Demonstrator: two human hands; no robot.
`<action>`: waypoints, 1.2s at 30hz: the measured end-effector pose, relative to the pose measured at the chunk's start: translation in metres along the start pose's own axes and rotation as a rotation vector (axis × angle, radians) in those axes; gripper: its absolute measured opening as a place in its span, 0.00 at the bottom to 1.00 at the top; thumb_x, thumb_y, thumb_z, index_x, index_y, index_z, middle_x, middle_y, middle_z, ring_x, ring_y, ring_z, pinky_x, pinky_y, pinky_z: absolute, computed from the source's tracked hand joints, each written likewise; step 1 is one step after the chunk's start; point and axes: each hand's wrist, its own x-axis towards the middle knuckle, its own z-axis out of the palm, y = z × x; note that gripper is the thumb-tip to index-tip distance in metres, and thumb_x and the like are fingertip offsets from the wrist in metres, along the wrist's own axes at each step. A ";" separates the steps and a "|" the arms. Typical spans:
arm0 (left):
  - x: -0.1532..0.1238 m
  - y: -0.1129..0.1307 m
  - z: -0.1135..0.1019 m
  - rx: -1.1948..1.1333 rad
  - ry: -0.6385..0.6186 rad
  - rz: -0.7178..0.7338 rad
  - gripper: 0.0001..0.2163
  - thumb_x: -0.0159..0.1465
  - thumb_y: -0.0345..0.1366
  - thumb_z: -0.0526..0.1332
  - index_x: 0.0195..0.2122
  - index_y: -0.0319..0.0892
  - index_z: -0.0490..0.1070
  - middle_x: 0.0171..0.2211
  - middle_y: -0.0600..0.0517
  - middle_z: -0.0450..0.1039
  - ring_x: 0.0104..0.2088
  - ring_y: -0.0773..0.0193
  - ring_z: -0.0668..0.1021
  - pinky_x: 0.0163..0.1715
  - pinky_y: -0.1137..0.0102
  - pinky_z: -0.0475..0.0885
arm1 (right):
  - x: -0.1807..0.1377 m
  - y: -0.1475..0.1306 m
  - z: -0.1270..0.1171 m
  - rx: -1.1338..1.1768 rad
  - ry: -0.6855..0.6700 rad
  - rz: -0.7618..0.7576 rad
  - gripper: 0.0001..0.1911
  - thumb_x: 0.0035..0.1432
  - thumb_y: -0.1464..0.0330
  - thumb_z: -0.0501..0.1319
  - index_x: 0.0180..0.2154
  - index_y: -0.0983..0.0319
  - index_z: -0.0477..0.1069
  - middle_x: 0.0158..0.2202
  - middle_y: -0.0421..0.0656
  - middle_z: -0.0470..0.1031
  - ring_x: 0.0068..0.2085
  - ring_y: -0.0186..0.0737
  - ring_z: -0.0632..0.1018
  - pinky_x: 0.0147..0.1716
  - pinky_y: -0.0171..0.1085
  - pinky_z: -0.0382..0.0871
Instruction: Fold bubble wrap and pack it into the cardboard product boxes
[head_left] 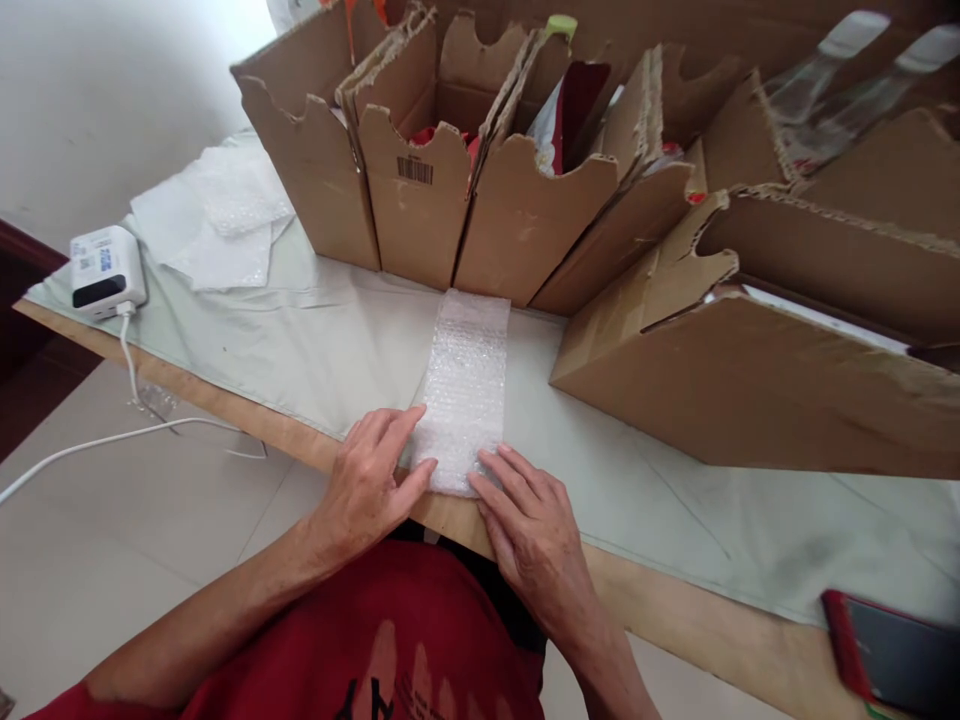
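Observation:
A long strip of bubble wrap [469, 385] lies flat on the cloth-covered table, reaching from the table's front edge to the cardboard boxes. Along its near left side rests my left hand [379, 465], thumb and fingers apart, with the fingertips touching the wrap's edge. My right hand [529, 510] lies over the near right corner, its fingers stretched out on the wrap and the thumb low by the table edge. Neither hand grips anything that I can see. Whether something lies inside or under the wrap is hidden.
Several open cardboard boxes [420, 200] line the back, and a larger one [750, 380] stands at right. More bubble wrap sheets [232, 210] lie at left beside a white device [109, 270] with a white cable [172, 427]. A red-cased phone [900, 650] sits at the front right edge.

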 end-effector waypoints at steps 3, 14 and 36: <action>-0.008 0.001 -0.006 -0.033 -0.054 0.157 0.21 0.66 0.33 0.64 0.60 0.40 0.65 0.54 0.38 0.73 0.56 0.46 0.73 0.55 0.51 0.70 | 0.002 0.002 0.002 0.019 0.026 -0.006 0.18 0.64 0.82 0.55 0.50 0.62 0.74 0.56 0.48 0.79 0.60 0.51 0.75 0.51 0.48 0.70; 0.014 -0.002 -0.001 -0.121 -0.040 0.063 0.11 0.68 0.29 0.58 0.51 0.41 0.72 0.31 0.50 0.78 0.34 0.58 0.77 0.36 0.62 0.71 | 0.019 -0.008 -0.018 0.064 0.275 0.140 0.14 0.66 0.75 0.61 0.51 0.58 0.72 0.46 0.47 0.81 0.49 0.48 0.80 0.48 0.46 0.71; 0.047 -0.021 0.013 -0.062 -0.011 0.052 0.11 0.70 0.31 0.56 0.52 0.41 0.72 0.39 0.46 0.80 0.40 0.55 0.78 0.44 0.57 0.73 | 0.042 0.018 -0.004 -0.001 0.132 0.070 0.15 0.69 0.69 0.58 0.56 0.60 0.71 0.56 0.51 0.77 0.57 0.51 0.75 0.52 0.49 0.68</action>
